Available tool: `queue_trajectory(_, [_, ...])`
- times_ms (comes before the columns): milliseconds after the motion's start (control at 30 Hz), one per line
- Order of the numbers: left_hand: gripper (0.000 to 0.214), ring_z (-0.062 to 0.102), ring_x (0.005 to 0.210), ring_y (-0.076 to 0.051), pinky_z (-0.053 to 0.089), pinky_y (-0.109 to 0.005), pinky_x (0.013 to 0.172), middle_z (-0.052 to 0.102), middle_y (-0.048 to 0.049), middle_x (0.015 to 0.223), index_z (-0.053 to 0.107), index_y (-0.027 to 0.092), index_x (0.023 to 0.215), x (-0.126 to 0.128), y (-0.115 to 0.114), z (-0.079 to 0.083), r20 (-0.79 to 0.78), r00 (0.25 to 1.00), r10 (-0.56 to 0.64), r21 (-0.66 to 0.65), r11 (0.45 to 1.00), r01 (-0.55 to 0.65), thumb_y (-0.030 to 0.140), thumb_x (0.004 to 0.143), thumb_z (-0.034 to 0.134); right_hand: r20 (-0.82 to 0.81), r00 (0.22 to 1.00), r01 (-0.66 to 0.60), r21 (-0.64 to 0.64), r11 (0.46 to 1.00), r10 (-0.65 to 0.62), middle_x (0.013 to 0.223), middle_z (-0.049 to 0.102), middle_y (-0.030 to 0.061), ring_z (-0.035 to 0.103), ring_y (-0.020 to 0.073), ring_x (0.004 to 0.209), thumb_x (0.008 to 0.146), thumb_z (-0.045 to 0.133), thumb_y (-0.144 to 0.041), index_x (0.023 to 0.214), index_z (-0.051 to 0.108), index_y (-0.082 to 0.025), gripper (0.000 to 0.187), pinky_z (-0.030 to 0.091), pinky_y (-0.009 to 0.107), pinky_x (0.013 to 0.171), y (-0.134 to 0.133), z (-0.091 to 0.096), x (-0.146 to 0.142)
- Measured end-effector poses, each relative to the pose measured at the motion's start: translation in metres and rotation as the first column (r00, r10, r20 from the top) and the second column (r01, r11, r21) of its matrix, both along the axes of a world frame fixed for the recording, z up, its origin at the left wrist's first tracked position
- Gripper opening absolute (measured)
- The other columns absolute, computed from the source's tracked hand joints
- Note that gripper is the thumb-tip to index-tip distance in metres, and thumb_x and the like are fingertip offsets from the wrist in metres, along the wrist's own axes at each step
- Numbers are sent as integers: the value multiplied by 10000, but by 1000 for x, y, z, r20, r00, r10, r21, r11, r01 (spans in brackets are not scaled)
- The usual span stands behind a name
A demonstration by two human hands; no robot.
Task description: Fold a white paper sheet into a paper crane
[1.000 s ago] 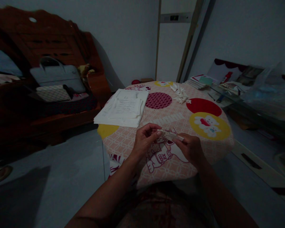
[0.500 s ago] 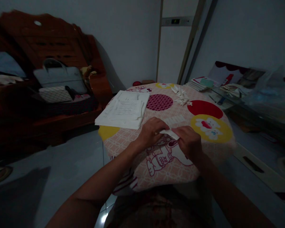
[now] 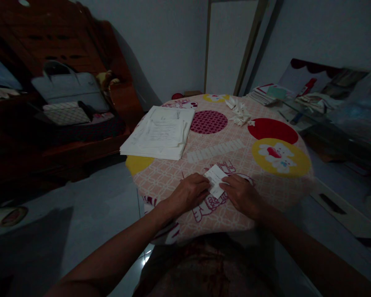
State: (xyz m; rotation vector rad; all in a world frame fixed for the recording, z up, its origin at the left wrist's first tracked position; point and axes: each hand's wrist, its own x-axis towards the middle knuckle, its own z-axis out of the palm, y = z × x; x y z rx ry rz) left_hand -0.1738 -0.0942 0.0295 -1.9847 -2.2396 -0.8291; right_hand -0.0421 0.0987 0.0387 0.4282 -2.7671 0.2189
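Note:
A small white piece of paper lies flat on the round table, which wears a pink patterned cloth. My left hand presses on the paper's left edge with bent fingers. My right hand pins its right edge, fingers curled. Both hands rest on the cloth near the table's front edge.
A stack of white printed sheets lies at the table's left. Small folded paper pieces sit at the far side. A wooden bench with grey bags stands left. Books and clutter fill a glass table at right.
Both hands came down from above the table to its surface. The paper, held folded in the air before, now lies flat and opened out under my fingers.

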Motion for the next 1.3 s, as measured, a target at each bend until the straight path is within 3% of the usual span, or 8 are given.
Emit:
queue_trajectory(167, [124, 606, 898, -209, 499, -319, 798, 664, -104, 926, 652, 153, 884, 9, 4, -4, 17, 999, 41, -12, 999, -41, 235, 900, 561, -2, 999, -46, -101, 994, 46, 911, 663, 119, 572, 217, 853, 907, 477, -114, 886, 706, -144, 232, 473, 356, 753, 11, -1, -2])
queue_trajectory(333, [167, 602, 851, -216, 484, -332, 775, 656, -93, 893, 646, 163, 870, 16, 6, -6, 43, 991, 125, -35, 992, -124, 324, 877, 603, 98, 993, -37, -223, 974, 61, 849, 654, 83, 581, 192, 820, 868, 581, -128, 792, 727, -165, 169, 465, 321, 740, 18, 2, -9])
queue_trajectory(567, [129, 597, 814, -173, 462, -280, 714, 634, -57, 882, 657, 168, 781, 11, 13, 11, 324, 921, 217, -118, 975, -188, 212, 875, 581, 210, 975, -7, -324, 946, 79, 770, 634, 57, 571, 170, 771, 861, 572, -115, 749, 712, -151, 183, 430, 289, 699, 24, 8, -23])
queue_trajectory(733, [140, 576, 742, -160, 434, -272, 663, 616, -40, 815, 658, 163, 718, 1, 20, 20, 388, 879, 279, -183, 958, -223, 257, 820, 645, 292, 956, 86, -331, 940, 16, 712, 608, 40, 538, 155, 704, 808, 579, -107, 683, 684, -148, 168, 389, 273, 650, 22, 10, -30])
queue_trajectory(1033, [136, 551, 635, -132, 394, -243, 568, 624, -24, 741, 656, 163, 688, -2, 25, 16, 461, 816, 348, -195, 937, -289, 262, 780, 644, 309, 947, 189, -318, 929, -87, 723, 623, 36, 536, 143, 675, 779, 631, -156, 696, 682, -153, 98, 383, 269, 649, 19, 9, -33])
queue_trajectory(1300, [67, 552, 658, -136, 399, -255, 595, 612, -20, 764, 656, 165, 671, -1, 25, 16, 403, 839, 365, -193, 930, -312, 205, 716, 684, 334, 934, 249, -358, 900, -125, 717, 629, 32, 544, 138, 661, 753, 660, -155, 688, 680, -148, 69, 385, 269, 628, 18, 8, -34])
